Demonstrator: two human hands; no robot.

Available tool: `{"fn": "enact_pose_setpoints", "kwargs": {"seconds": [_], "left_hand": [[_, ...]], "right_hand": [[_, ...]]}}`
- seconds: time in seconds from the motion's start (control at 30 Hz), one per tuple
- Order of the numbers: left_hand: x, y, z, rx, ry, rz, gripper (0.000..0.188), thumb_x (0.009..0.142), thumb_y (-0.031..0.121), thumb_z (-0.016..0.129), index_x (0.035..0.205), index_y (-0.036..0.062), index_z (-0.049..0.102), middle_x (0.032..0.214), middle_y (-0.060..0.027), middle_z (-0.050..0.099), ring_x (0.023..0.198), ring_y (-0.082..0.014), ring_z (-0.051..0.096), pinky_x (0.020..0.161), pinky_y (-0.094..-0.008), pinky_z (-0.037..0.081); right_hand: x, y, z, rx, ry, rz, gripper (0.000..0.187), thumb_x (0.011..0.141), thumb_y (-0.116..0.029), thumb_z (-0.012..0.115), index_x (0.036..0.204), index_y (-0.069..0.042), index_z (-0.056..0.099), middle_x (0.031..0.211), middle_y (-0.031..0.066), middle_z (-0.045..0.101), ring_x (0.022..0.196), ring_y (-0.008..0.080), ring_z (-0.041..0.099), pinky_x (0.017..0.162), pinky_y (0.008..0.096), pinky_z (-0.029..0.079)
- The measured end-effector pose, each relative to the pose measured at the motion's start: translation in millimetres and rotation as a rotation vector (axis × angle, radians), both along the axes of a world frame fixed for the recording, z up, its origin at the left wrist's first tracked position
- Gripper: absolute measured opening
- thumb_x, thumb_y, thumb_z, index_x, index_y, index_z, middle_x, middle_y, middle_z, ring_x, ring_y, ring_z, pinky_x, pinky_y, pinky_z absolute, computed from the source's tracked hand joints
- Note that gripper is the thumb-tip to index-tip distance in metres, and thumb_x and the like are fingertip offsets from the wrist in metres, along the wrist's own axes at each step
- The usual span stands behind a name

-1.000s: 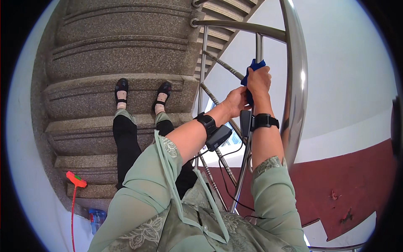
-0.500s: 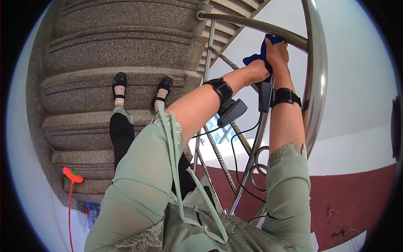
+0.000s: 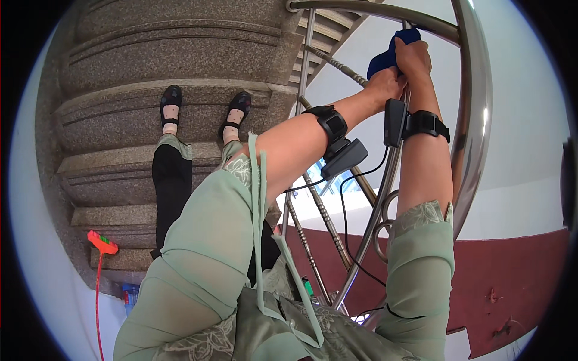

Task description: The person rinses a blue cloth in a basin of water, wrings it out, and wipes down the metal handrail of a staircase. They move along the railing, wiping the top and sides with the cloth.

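Note:
Both hands are at the upper part of a slim metal baluster point(image 3: 379, 207) of the stair railing, wrapped about it with a dark blue cloth point(image 3: 380, 62). My left hand point(image 3: 384, 85) is closed on the cloth's lower end, fingers curled inward. Just beyond and to the right, my right hand point(image 3: 414, 57) grips the cloth, which shows above its fingers and bulges out to the left. The hands touch or nearly touch each other. Part of the cloth and the fingertips are hidden behind the hands. Each wrist bears a black strap with a boxy device.
A thick curved handrail point(image 3: 475, 120) runs close along my right arm, and a thinner rail point(image 3: 379, 8) crosses beyond the hands. Stone steps point(image 3: 174, 51) lie to the left, where my feet stand. A red broom point(image 3: 103, 243) leans at lower left. Black cables hang from the wrist devices.
The view has shifted, so hands and railing sit higher and farther right in the picture. The cloth's loose left part, spread out before, now looks more bunched. Both hands keep their grip.

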State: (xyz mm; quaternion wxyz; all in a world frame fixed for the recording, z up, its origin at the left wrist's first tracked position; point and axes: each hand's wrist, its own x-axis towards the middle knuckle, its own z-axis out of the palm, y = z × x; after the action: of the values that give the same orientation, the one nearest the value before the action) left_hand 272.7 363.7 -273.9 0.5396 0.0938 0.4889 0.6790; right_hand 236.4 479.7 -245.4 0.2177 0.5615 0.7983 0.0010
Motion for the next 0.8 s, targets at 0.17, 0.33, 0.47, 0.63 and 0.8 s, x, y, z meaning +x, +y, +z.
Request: {"fn": "enact_pose_setpoints", "kwargs": {"seconds": [0.17,0.33,0.47,0.63,0.8], "left_hand": [[27.0,-36.0,25.0,-0.032,0.286,0.032,0.035,0.099,0.032,0.043,0.094,0.0023,0.061,0.087,-0.0221,0.067,0.086,-0.0424,0.063,0.081,-0.0479,0.05],[68.6,-80.6,52.6,-0.035,0.347,0.099,0.033,0.1,0.031,0.046,0.102,0.0006,0.057,0.087,-0.0234,0.065,0.087,-0.0451,0.061,0.077,-0.0499,0.048],[99.8,-106.4,77.8,0.017,0.021,0.007,0.033,0.1,0.029,0.042,0.096,-0.0017,0.054,0.085,-0.026,0.062,0.085,-0.0462,0.059,0.077,-0.051,0.047],[122.1,-135.9,93.3,-0.017,-0.016,-0.139,0.036,0.099,0.031,0.045,0.09,-0.0016,0.055,0.085,-0.0265,0.062,0.086,-0.0473,0.058,0.075,-0.0503,0.046],[133.6,-166.2,115.3,0.025,0.012,-0.2,0.034,0.098,0.031,0.047,0.086,0.0008,0.055,0.08,-0.0234,0.062,0.084,-0.0459,0.059,0.073,-0.0509,0.047]], "right_hand": [[31.1,-28.3,27.9,-0.039,-0.062,0.041,0.068,0.085,-0.041,0.065,0.122,0.013,0.046,0.116,0.032,0.063,0.111,0.0429,0.063,0.098,0.0463,0.048],[66.2,-59.9,57.4,-0.049,-0.14,0.028,0.066,0.084,-0.039,0.063,0.12,0.014,0.046,0.114,0.0334,0.063,0.109,0.0449,0.063,0.098,0.0461,0.048],[85.9,-80.7,77.7,-0.106,-0.226,0.006,0.065,0.085,-0.037,0.063,0.121,0.014,0.045,0.115,0.034,0.063,0.112,0.0449,0.061,0.099,0.0455,0.048],[102.6,-111.1,98.2,-0.119,-0.333,-0.006,0.051,0.086,-0.021,0.059,0.119,0.014,0.043,0.109,0.0346,0.064,0.105,0.0463,0.064,0.093,0.0476,0.051],[120.0,-148.2,117.5,-0.179,-0.391,-0.02,0.045,0.086,-0.014,0.058,0.12,0.013,0.044,0.111,0.033,0.064,0.106,0.0443,0.065,0.091,0.0471,0.054]]}}
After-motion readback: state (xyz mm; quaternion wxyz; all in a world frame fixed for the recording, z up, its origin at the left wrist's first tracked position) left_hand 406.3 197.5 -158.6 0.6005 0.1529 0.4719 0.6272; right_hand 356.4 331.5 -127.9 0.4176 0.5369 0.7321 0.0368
